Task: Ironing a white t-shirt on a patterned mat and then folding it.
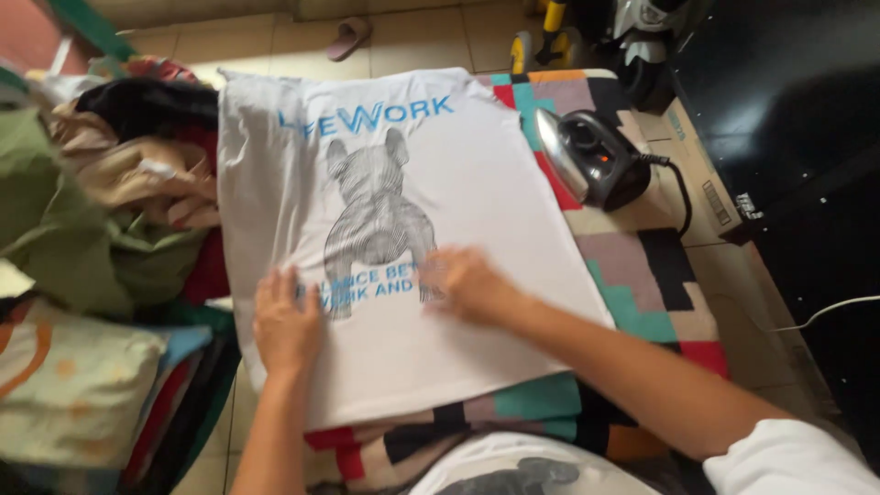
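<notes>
White T-shirt [477, 183]: lies spread flat on our patchwork pad [632, 266], printed side up, a grey animal figure with blue lettering above and below it. The cloth looks mostly smooth; faint creases remain toward the near hem, so we judge the smoothing well along but not finished.

Left hand [286, 323]: palm down, fingers spread flat on the shirt's near left part, beside the lower lettering. It grips nothing, only presses.

Right hand [466, 282]: likewise flat and open on the shirt, just right of the figure's feet, blurred, closing on nothing.

Patchwork pad: blocks of red, teal, black, grey and orange, showing to the right of and below the shirt.

Iron [591, 156]: dark body, shiny sole, stands on its heel on the pad's far right corner, apart from the shirt and from both our hands; its black cord [683, 197] trails off to the right. We judge any pressing here either done or yet to come; we cannot tell which.

Heap of clothes [110, 211]: green, tan, red and black pieces, unfolded, to the left of the shirt.

Folded stack [82, 385]: pale patterned cloth on top, near left.

Tiled floor [275, 41]: a slipper [348, 35] lies at the far edge.
</notes>
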